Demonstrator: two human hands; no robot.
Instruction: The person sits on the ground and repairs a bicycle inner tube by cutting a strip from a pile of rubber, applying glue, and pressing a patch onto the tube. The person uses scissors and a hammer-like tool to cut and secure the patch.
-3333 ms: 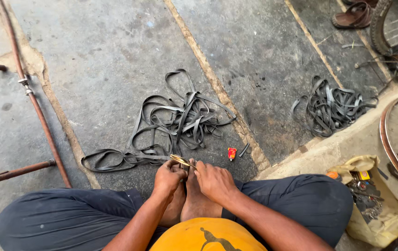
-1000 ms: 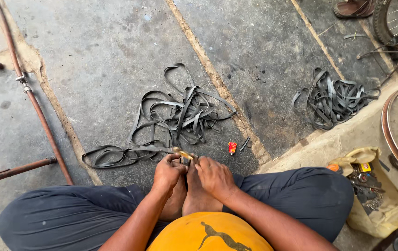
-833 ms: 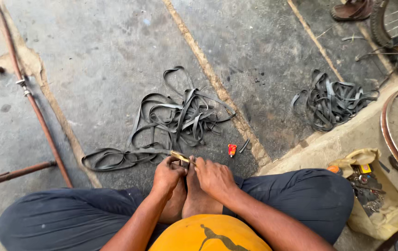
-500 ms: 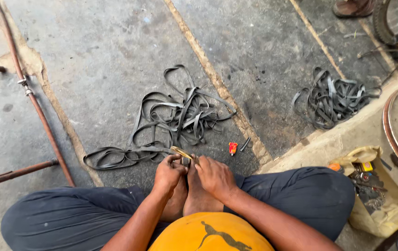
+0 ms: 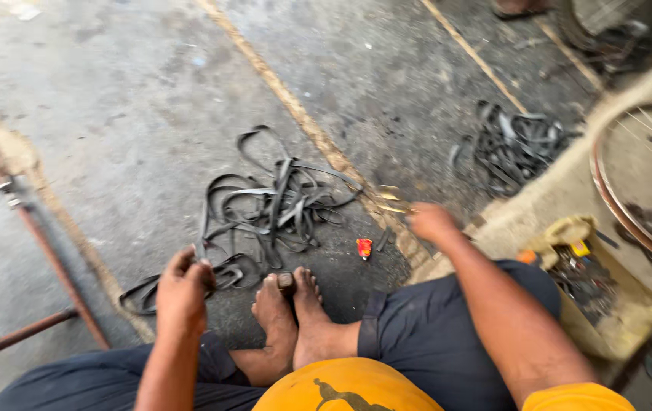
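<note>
Looking down, head view: a seated person, bare feet together on the concrete floor (image 5: 135, 114), both arms out.
Left hand: the left hand (image 5: 183, 291) is curled around a strip from the tangle, fingers (image 5: 189, 262) folded over it, lifting that end just off the floor.
Right hand: the right hand (image 5: 431, 222) is blurred, out by the raised seam in the floor; it seems to close on a small yellowish tool (image 5: 391, 199), but I cannot tell the grip for sure.
Rubber strips: the black rubber strips (image 5: 273, 209) lie in a loose heap on the floor, straight ahead of the feet, between the two hands.
Feet: the toes (image 5: 288, 293) press together on a small dark piece, pinning it.
Handling, my read: these strips look light, soft and floppy, likely grippy, not fragile; they will snag on each other, so take one free end or a single loop at the heap's near edge, as the left hand does.
Near the heap: a small red bit (image 5: 364, 247) sits just right of it, apart from the strips.
Far right: a second dark heap (image 5: 516, 144), a wheel rim (image 5: 608, 190) and a yellow tray of bits (image 5: 631, 304), well apart from the hands.
Left edge: a rusty metal bar (image 5: 44, 243) runs across the floor.
</note>
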